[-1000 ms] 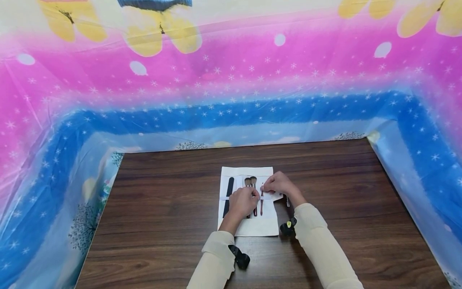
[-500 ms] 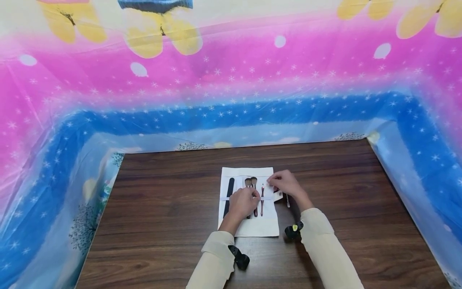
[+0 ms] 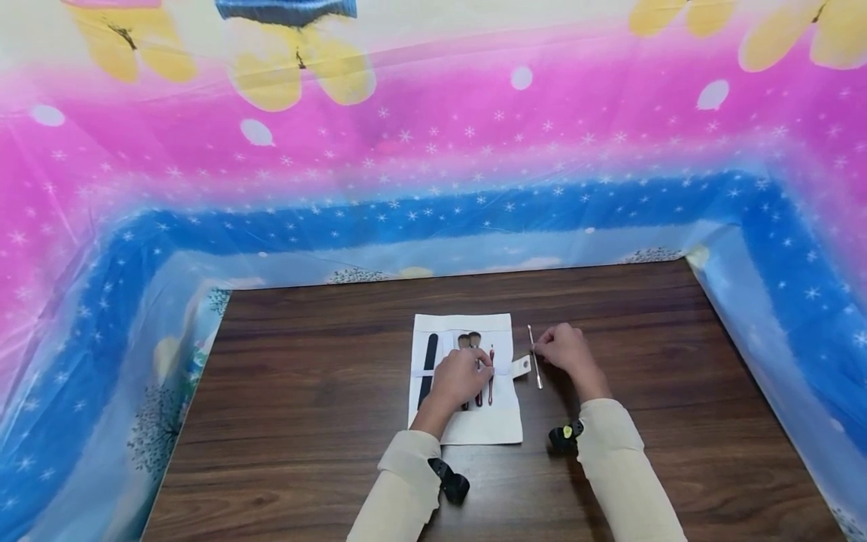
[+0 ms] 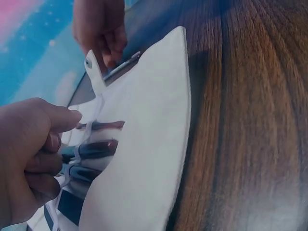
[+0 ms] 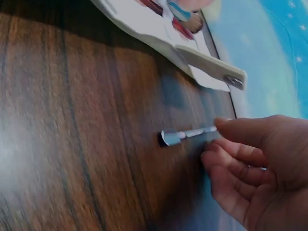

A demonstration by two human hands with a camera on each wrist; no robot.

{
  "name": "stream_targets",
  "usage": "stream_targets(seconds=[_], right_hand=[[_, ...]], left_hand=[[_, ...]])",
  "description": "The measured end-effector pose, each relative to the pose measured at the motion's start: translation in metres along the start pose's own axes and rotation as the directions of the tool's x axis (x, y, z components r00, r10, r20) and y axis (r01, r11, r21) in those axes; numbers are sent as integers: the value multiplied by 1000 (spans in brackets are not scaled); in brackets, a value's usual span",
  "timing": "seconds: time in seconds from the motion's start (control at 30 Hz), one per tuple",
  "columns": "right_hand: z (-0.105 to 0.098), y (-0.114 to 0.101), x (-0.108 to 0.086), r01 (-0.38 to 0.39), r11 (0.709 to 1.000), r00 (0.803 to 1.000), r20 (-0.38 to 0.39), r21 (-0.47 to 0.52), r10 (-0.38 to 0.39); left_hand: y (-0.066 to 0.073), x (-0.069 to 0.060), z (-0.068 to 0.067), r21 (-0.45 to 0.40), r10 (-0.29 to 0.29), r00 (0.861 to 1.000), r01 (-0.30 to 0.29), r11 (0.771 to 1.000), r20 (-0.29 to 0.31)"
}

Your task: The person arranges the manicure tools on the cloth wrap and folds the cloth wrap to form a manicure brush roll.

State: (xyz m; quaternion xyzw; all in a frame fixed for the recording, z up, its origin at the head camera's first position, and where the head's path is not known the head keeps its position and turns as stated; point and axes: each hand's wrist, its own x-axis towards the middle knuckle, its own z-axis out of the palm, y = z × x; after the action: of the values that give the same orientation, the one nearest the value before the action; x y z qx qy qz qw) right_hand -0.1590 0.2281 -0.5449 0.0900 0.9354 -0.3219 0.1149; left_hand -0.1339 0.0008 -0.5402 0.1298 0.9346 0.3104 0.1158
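Note:
A white cloth roll (image 3: 467,429) lies spread on the table. Its elastic band (image 3: 503,372) crosses a black flat strip (image 3: 430,354), two makeup brushes (image 3: 475,340) and a slim red-handled tool (image 3: 491,388). Loosely curled over the brushes is my left hand (image 3: 459,380), its fingertips near the band and red-handled tool, with no object visible between them. To the roll's right, a thin silver cuticle pusher (image 5: 185,134) lies on the wood. My right hand (image 3: 564,348) pinches it partway along, thumb and index finger on either side; the thumb hides the pusher's far part.
The roll's snap tab (image 3: 521,366) sticks out between the roll and the cuticle pusher. Dark brown wooden table (image 3: 305,421) surrounds the roll. A patterned cloth wall (image 3: 433,211) rises behind the table and along both sides.
My right hand has left the red-handled tool and moved right, past the snap tab, to the cuticle pusher. The left hand has shifted slightly right over the roll, its fingertips further apart.

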Motion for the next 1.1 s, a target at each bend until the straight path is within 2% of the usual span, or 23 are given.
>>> stream_targets(seconds=[0.17,0.43,0.63,0.77,0.93,1.1], right_hand=[[3,-8,1,-32,996,999,-10,-80,31],[-1,-25,4,-43,978,999,3,-206,44],[4,-24,7,-63,963,998,-41,-262,54],[4,-19,9,-63,977,997,-52,-204,53],[3,-15,11,-45,998,998,-47,-44,42],[0,-17,14,-35,998,993,-114,58,41]], left_hand=[[2,1,4,-60,-12,999,14,998,33],[0,3,10,-40,0,998,3,999,58],[-3,5,14,-16,19,998,-18,1000,56],[-5,6,15,-15,30,998,-29,999,57],[-5,6,15,-21,34,998,-33,999,56],[-4,5,15,-2,56,998,-56,998,39]])
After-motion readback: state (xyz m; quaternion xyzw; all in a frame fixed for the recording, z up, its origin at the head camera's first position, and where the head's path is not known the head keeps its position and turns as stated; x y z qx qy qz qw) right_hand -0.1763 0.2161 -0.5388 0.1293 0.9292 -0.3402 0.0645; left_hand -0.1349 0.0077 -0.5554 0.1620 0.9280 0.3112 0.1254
